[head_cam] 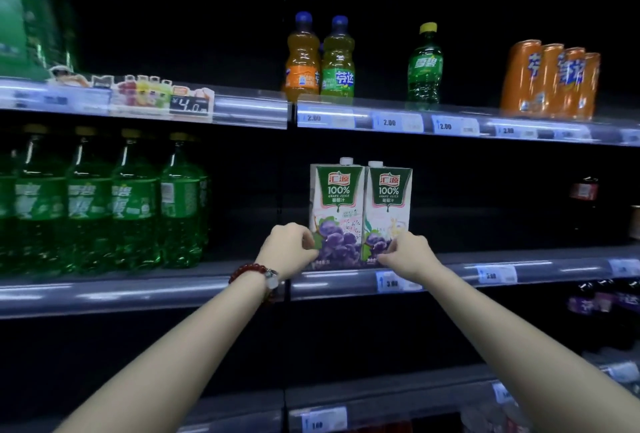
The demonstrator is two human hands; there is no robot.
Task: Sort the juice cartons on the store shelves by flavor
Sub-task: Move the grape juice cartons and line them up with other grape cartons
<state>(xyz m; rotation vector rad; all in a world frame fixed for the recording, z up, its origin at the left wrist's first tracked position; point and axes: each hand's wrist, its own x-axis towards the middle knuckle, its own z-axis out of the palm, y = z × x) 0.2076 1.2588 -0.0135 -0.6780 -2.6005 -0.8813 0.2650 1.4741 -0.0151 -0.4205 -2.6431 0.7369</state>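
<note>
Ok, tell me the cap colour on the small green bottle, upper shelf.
Yellow cap on the small green bottle, clearest in the head view.

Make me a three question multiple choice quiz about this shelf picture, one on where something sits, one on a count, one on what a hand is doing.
1. The big green bottles stand where, relative to the grape juice cartons?
A left
B right
C above

2. How many grape juice cartons show?
A one
B two
C four

3. The left hand is:
A hanging idle
B touching the left carton's lower edge
C holding a bottle

Answers: 1 A, same shelf, further left. 2 B, two side by side. 3 B, fingers curl at its lower corner; the right hand does likewise on the other.
</note>
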